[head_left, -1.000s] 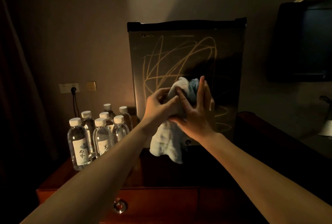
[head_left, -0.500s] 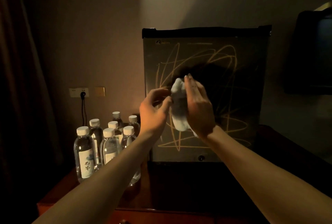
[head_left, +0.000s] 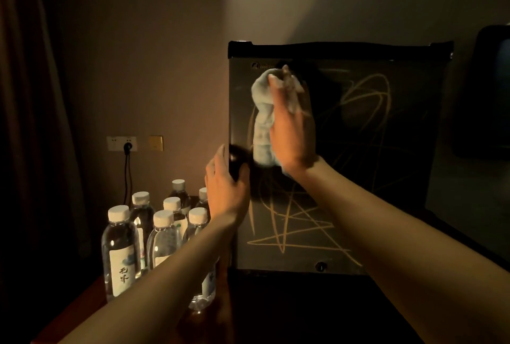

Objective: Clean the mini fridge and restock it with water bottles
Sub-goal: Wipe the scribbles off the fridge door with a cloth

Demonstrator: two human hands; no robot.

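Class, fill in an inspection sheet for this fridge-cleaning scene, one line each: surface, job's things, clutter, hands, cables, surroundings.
Surface: dark wooden cabinet top carrying the fridge and the bottles.
Job's things: mini fridge, door shut, pale scribbles across its front; light cloth bunched against the door's upper left; water bottles, capped, grouped left of the fridge.
Clutter: nothing seen.
Hands: right hand presses the cloth to the door with straight fingers; left hand rests at the door's left edge, its fingers going round the edge.
Cables: dark cable hanging from the wall socket.
Surroundings: dim room; curtain at left, dark screen at right.
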